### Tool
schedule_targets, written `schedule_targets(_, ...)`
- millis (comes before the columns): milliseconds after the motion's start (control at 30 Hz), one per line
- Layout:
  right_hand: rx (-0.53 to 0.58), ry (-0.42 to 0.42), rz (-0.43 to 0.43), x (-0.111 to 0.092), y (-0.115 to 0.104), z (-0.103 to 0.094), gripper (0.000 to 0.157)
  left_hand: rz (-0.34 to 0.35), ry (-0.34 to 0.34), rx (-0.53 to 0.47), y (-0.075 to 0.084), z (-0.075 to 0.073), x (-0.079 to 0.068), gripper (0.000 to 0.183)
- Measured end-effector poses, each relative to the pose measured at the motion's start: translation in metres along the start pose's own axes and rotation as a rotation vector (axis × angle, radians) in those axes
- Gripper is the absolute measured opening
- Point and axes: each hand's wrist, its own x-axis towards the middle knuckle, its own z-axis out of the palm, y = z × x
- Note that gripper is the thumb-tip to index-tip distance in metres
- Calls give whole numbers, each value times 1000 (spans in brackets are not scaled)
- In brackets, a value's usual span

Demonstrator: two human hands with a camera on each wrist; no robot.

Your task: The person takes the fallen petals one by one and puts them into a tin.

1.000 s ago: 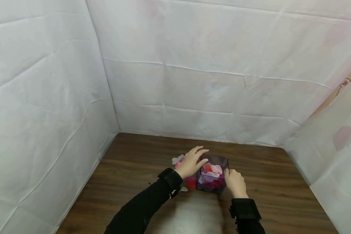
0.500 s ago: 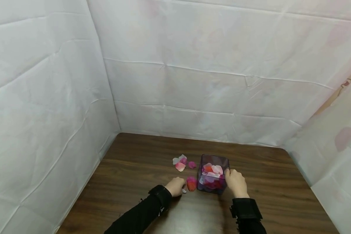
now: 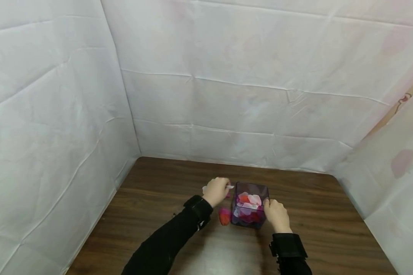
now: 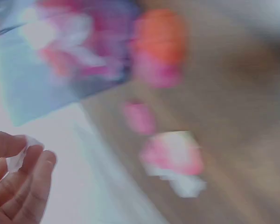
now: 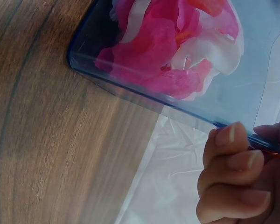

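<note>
My left hand (image 3: 217, 191) pinches a white petal (image 4: 19, 154) between thumb and fingers, raised just left of the box. A clear purple-tinted plastic box (image 3: 239, 188) stands on the table, partly filled with pink, red and white petals (image 3: 249, 200). With thumb and curled fingers, my right hand (image 3: 278, 215) grips the box's right wall near the rim. Left of the box lie a red-and-pink petal pair (image 3: 225, 217) and a single magenta petal (image 4: 139, 116). Pink and white petals (image 4: 175, 154) lie in a small cluster, mostly hidden behind the left hand in the head view.
The brown wood-grain table (image 3: 165, 183) carries the box and loose petals. White sheeting (image 3: 206, 99) hangs along the back and both sides, meeting the table's edges. A black band (image 3: 289, 245) wraps each wrist over a dark sleeve.
My left hand swung down to the near white petal, closed on it, and came back up toward the box with it. The right hand stays on the box, which has hardly moved.
</note>
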Motion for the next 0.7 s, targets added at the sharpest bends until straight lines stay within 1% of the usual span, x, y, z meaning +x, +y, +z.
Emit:
schedule_targets(33, 0, -2, 0, 0, 0, 0, 44, 7, -13, -7, 8, -4, 7, 6)
schedule_targets(100, 0, -3, -1, 1, -1, 0, 43, 61, -51, 11, 23, -7, 19, 5)
schedule_targets(167, -1, -4, 3, 2, -1, -1, 42, 110, -111, 47, 37, -4, 27, 4)
schedule_targets(233, -5, -7, 2, 3, -1, -1, 41, 153, -172, 83, 48, 1, 31, 4)
schedule_targets(300, -3, -15, 6, 4, -1, -1, 40, 178, -221, 124, 56, 9, 32, 5)
schedule_targets(367, 0, -30, 18, 5, -2, -1, 40, 189, -279, 152, 61, 15, 33, 11)
schedule_targets(433, 2, -37, 21, 5, -2, -1, 40, 203, -344, 188, 64, 17, 33, 22)
schedule_targets(500, 6, -46, 28, 5, -2, -1, 39, 231, -400, 200, 64, 16, 34, 33)
schedule_targets(533, 8, -47, 28, 5, -2, -1, 39, 245, -411, 194, 62, 15, 35, 39)
schedule_targets(600, 8, -44, 24, 4, -2, -1, 39, 271, -385, 158, 56, 10, 36, 44)
schedule_targets(633, 8, -44, 22, 4, -2, -2, 40, 277, -356, 126, 52, 8, 37, 44)
schedule_targets(700, 6, -38, 20, 3, -1, -2, 41, 277, -265, 65, 41, 3, 37, 42)
